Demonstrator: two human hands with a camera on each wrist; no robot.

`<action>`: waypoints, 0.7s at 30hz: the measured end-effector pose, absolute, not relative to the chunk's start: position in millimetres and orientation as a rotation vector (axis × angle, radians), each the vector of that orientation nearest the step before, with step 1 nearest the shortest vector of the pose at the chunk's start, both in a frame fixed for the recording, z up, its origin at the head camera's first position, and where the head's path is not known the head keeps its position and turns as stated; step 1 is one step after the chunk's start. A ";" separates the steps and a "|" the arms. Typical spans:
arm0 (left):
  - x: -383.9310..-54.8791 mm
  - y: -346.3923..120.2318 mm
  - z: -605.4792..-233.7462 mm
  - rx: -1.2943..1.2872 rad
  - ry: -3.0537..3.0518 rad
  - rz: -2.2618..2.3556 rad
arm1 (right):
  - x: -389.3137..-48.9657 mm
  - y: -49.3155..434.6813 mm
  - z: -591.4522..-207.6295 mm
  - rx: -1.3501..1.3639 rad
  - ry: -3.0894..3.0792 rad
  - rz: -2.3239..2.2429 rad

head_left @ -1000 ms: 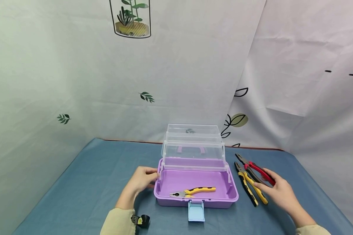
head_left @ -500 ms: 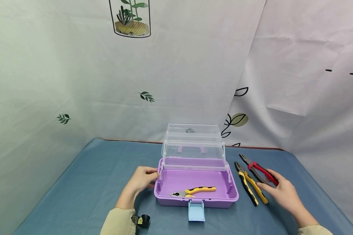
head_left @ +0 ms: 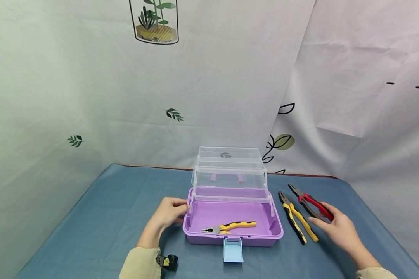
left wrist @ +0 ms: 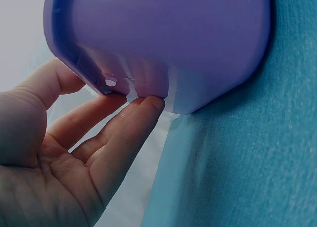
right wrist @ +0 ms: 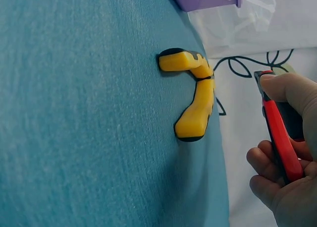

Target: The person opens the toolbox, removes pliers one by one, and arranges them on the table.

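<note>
A purple toolbox with a raised clear lid stands mid-table, its light-blue latch hanging down in front. My left hand pinches its left rim; in the left wrist view the thumb lies at the rim and the fingertips touch the side wall. Inside the box lie yellow-and-black pliers. My right hand grips red-and-black pliers by the handles, jaws pointing away to the back left. A second pair of yellow-and-black pliers lies beside the box, just left of that hand.
A blue cloth covers the table. Behind it hangs a pale printed curtain, which also runs along the left and right sides. The clear lid leans up at the back of the box, near the curtain.
My right hand has moved a little to the right with the red-and-black pliers, widening their distance from the yellow-and-black pair on the table. My left hand has stayed at the box rim.
</note>
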State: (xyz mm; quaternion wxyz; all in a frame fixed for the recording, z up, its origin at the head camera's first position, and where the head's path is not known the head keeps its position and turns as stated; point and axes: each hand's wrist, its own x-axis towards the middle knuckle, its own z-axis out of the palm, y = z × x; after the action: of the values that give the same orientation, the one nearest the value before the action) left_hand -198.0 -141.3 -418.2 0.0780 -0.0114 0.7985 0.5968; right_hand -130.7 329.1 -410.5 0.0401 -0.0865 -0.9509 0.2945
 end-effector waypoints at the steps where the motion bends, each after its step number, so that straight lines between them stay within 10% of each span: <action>1: -197.8 -141.3 -417.9 -0.033 2.389 1.787 | -130.9 329.6 -410.6 -0.267 -2.914 0.901; 21: -197.7 -140.7 -416.7 -0.045 2.405 1.770 | -137.5 338.6 -411.0 -0.325 -2.980 0.894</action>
State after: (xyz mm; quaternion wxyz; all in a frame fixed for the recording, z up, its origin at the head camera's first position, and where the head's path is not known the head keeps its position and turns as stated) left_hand -197.7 -140.7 -416.7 0.0773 -0.0151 0.8028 0.5910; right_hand -137.5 338.6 -411.0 0.0066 -0.1038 -0.9527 0.2857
